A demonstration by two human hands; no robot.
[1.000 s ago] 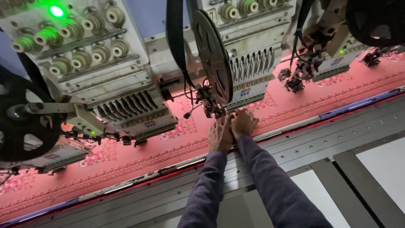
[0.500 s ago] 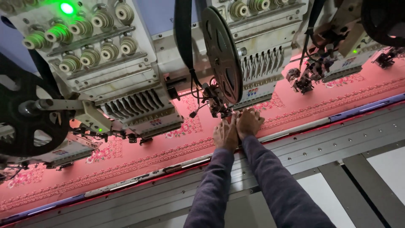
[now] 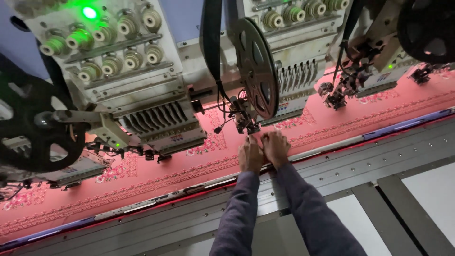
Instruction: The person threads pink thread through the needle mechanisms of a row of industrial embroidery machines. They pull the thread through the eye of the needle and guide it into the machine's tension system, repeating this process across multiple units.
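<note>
Two hands side by side on pink embroidered fabric (image 3: 332, 124), right below needle assembly (image 3: 246, 121) of middle embroidery head (image 3: 289, 71). Left hand (image 3: 250, 154) and right hand (image 3: 276, 148) touching, fingertips bunched at needle; pinching anything, cannot tell. Black sequin reel (image 3: 253, 66) above. Grey metal frame (image 3: 379, 156) under forearms.

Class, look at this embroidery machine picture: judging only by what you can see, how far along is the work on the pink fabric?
Done: floral motifs and border rows already cover much of the pink fabric. In hand: the left hand and right hand rest side by side on the fabric just below the needle assembly of the middle embroidery head; what the fingers hold is too small to tell. Left: plain pink stretches between motifs remain unstitched.
</note>
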